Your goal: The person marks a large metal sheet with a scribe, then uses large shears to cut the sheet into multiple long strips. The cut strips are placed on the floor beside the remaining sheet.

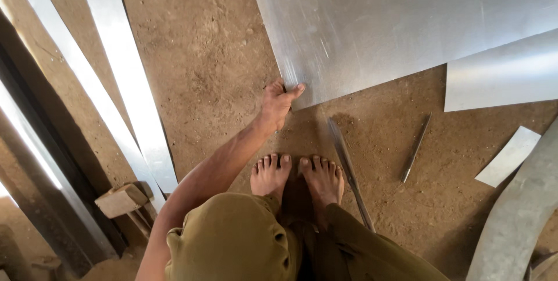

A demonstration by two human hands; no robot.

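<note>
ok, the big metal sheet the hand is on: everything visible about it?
The large metal sheet is flat, thin, silvery grey, with fine scratches and dull glare. It lies on the dirt floor, running out of frame at the top and right. The left hand grips its near corner, thumb on top. A smaller sheet overlaps its right edge.

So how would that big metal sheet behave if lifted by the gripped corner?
The large metal sheet looks thin and broad, so it would probably flex and sag rather than stay rigid. Its smooth, shiny face may slip, and the left hand pinches only one corner. Lying flat on the dirt floor, it would likely drag, not roll.
</note>
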